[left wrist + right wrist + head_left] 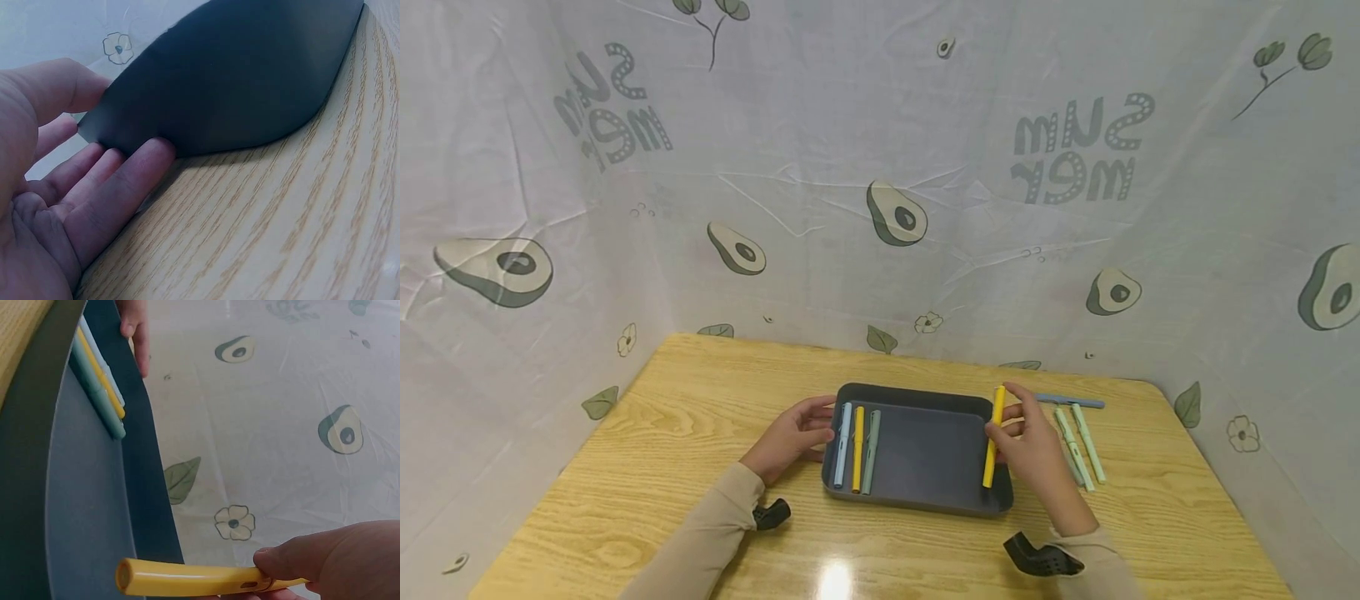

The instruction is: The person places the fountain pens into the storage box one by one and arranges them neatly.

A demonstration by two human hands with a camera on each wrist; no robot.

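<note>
A dark grey tray [925, 458] lies on the wooden table. My left hand [793, 433] holds its left end, thumb at the rim and fingers against the outer wall [237, 81]. Between thumb and fingers my right hand [1033, 442] pinches a yellow pen [997, 412], which overlaps the tray's right end in the head view. One end of that pen points toward the right wrist view's left side. Inside the tray at the left, a light blue pen [842, 446], another yellow pen [857, 450] and a grey-green pen [871, 450] lie side by side.
Right of the tray, two pale green pens [1087, 442] lie on the table [730, 392], with a grey-green one partly hidden beside them. A blue pen [1078, 402] lies crosswise behind. A printed curtain [820, 167] hangs along the table's back and sides.
</note>
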